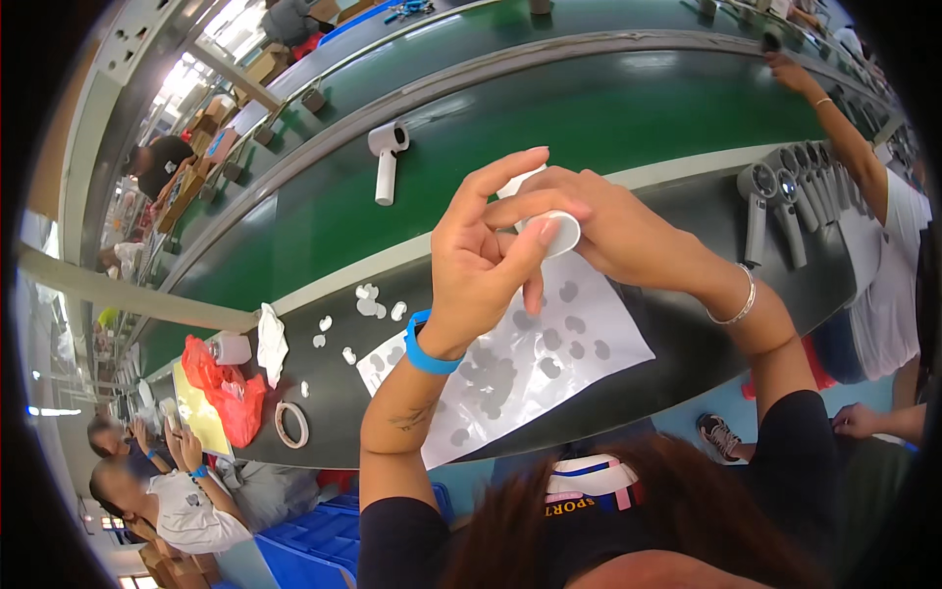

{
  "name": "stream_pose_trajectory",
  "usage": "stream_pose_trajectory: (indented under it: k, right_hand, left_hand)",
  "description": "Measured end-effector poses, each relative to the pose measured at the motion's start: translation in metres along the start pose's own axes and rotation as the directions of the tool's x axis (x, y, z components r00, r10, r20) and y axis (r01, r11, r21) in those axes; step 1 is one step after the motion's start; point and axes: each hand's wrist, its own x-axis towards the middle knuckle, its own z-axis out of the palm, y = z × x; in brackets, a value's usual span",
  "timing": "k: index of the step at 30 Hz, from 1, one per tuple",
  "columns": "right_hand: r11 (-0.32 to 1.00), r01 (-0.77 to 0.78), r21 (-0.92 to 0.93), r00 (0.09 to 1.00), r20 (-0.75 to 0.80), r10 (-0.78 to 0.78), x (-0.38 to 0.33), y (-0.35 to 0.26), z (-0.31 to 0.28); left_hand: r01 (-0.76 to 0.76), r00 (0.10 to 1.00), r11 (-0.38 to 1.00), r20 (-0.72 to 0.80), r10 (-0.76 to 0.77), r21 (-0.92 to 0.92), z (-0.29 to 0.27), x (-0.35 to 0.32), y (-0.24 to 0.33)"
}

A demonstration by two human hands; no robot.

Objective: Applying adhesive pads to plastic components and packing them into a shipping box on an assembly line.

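Left hand [486, 260] half-curled, thumb pressing rim of white piece [563, 236] above sheet [626, 342]; right hand [628, 231] bent close around it, grip hidden, cannot tell. Best, seemingly: right steadies, left thumb presses evenly. Counts: one sheet, grey patches many, overlapping; one tape roll [280, 422], one red bag [235, 393] on table [677, 324]; one handheld fan [387, 172] on green belt [294, 245]; at least five fans [757, 216] rightward.
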Motion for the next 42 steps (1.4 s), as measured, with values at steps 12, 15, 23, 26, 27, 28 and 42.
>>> stream_pose_trajectory:
  k: [12, 15, 23, 26, 27, 28, 42]
  right_hand:
    - [0.468, 0.018, -0.883, 1.0, 0.013, -0.014, 0.079, 0.221, 0.031]
    - [0.429, -0.005, -0.903, 0.998, 0.026, 0.065, 0.084, 0.244, 0.026]
    - [0.79, -0.224, -0.571, 0.946, -0.324, 0.034, -0.006, 0.134, -0.015]
    - [0.855, -0.299, -0.423, 0.892, -0.442, 0.094, -0.065, 0.084, -0.027]
    - [0.867, -0.34, -0.363, 0.873, -0.466, 0.147, -0.088, 0.073, -0.028]
    - [0.882, -0.372, -0.29, 0.855, -0.477, 0.203, -0.107, 0.063, -0.027]
    - [0.734, -0.66, -0.162, 0.602, -0.699, 0.387, -0.208, 0.002, -0.031]
  left_hand:
    - [0.215, 0.972, 0.869, -0.182, -0.147, 0.446, -0.064, 0.033, -0.081]
    - [0.131, 0.99, 0.811, -0.114, -0.079, 0.571, -0.06, 0.022, -0.086]
    - [0.03, 0.931, 0.534, -0.218, 0.292, 0.845, -0.045, -0.019, -0.069]
    - [0.007, 0.918, 0.654, -0.264, 0.296, 0.756, -0.041, -0.052, -0.082]
    - [0.053, 0.932, 0.795, -0.316, 0.178, 0.605, -0.031, -0.06, -0.079]
    - [0.12, 0.936, 0.893, -0.348, 0.044, 0.434, -0.024, -0.067, -0.075]
    - [-0.458, 0.885, 0.597, 0.401, 0.237, 0.658, 0.124, -0.037, -0.191]
